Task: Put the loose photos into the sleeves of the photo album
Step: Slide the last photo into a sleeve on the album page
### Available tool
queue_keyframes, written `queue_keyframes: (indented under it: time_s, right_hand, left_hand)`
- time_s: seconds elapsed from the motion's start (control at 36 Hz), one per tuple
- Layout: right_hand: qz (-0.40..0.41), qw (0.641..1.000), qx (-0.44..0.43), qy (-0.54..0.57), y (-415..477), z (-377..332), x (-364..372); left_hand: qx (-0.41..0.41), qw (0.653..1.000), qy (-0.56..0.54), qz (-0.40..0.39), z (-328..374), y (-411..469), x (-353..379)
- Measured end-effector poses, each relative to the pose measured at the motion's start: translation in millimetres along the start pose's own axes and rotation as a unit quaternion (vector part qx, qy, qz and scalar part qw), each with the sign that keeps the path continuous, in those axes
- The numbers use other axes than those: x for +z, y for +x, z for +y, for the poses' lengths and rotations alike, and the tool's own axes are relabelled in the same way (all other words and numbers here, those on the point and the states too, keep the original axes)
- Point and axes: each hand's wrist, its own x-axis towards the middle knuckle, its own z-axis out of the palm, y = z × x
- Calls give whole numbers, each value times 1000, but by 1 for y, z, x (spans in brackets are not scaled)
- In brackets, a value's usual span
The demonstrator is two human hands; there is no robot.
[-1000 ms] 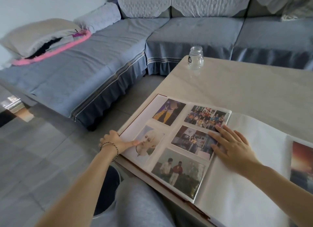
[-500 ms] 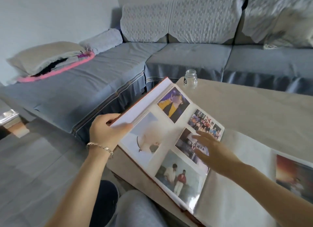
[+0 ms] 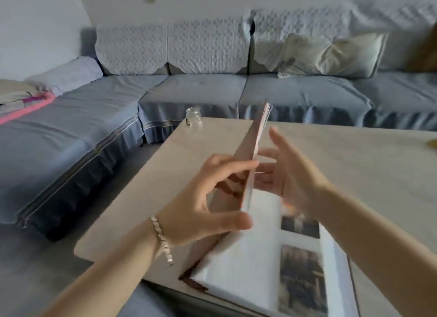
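The left hand [image 3: 203,198] has raised the page stack [image 3: 255,151] from flat to upright, and the right hand [image 3: 290,174] has lifted off

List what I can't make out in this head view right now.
All in the head view:
1. Raised album leaf: edge-on to the camera, so its photos are hidden.
2. Photos on the flat page: motion-blurred, subjects unreadable.
3. Left hand: blur hides whether it pinches the leaf or only touches it.
4. Yellow object: cut off by the right edge.
5. Jar label: too small to read.
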Motion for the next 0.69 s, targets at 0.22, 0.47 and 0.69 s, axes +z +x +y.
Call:
queue_keyframes:
  time_s: [0.22, 0.47, 0.69]
  right_hand:
    - [208, 969, 60, -123, -43, 43, -91]
    - [359, 894, 170, -205, -59, 129, -158]
    - [406, 786, 206, -419, -38, 151, -150]
  left_hand:
    - [-146, 984, 98, 1, -60, 33, 66]
    - [-399, 904, 151, -25, -137, 1, 92]
    - [-398, 897, 191, -32, -137, 1, 114]
